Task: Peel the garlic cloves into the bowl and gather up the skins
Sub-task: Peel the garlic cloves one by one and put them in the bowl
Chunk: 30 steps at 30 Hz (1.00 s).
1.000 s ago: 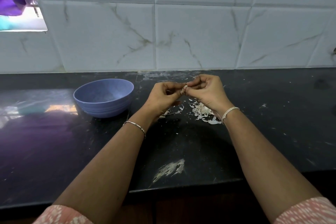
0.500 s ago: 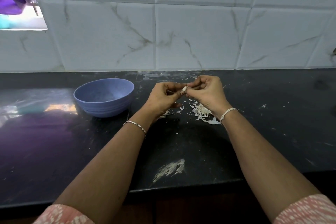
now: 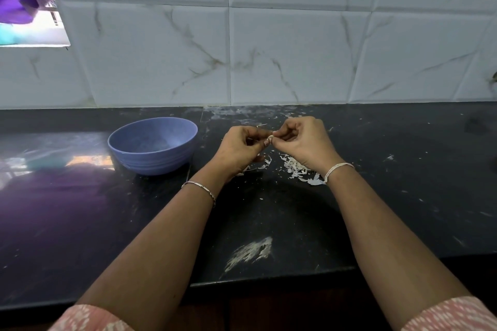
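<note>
— black stone counter [image 3: 403, 196], a pale smear [image 3: 250, 252] near its front edge. what lies beyond?
— scattered garlic skins [image 3: 294, 169] beneath two raised hands. the left hand [image 3: 242, 148] and right hand [image 3: 304, 142] both pinch one small garlic clove [image 3: 270, 139] in curled fingertips, above the counter.
— which way does it point?
— too small to tell its long axis. left of the hands, a blue bowl [image 3: 153, 164]; behind, marbled wall tiles [image 3: 269, 62].
</note>
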### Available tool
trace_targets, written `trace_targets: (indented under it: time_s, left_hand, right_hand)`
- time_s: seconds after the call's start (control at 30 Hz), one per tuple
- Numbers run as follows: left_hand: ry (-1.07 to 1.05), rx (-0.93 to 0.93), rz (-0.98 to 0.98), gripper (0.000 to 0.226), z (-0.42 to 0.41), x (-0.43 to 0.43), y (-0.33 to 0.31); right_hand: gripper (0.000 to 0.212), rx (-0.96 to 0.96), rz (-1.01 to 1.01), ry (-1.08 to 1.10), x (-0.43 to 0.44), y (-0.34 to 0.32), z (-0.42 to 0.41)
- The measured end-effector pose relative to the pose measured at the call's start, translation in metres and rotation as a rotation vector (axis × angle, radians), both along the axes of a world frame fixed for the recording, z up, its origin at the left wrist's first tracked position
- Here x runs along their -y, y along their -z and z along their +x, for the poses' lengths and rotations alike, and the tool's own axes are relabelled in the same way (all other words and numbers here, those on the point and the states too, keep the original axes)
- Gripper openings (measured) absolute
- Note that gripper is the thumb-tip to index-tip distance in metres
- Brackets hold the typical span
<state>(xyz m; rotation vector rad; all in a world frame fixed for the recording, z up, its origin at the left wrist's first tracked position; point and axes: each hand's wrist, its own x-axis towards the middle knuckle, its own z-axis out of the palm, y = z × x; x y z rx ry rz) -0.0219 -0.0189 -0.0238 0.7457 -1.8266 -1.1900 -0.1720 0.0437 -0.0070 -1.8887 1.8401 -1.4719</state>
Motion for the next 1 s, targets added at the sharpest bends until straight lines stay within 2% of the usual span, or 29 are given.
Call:
trace_targets:
  time_s: [0.3, 0.47, 0.63, 1.0]
  left_hand:
    - [0.018, -0.012, 0.046, 0.014, 0.002, -0.004, -0.002]
    - [0.022, -0.013, 0.048, 0.014, 0.002, -0.005, -0.002]
    - [0.027, -0.049, 0.067, 0.015, 0.001, -0.006, -0.003]
    - [0.052, -0.11, 0.159, 0.013, 0.003, -0.012, -0.008]
  right_hand:
    - [0.015, -0.002, 0.031, 0.01, 0.001, 0.001, -0.002]
    - [0.011, -0.007, 0.019, 0.008, -0.001, 0.0, 0.0]
    - [0.026, 0.018, 0.001, 0.02, -0.001, -0.001, 0.001]
    - [0.018, 0.061, -0.065, 0.076, -0.002, -0.001, 0.007]
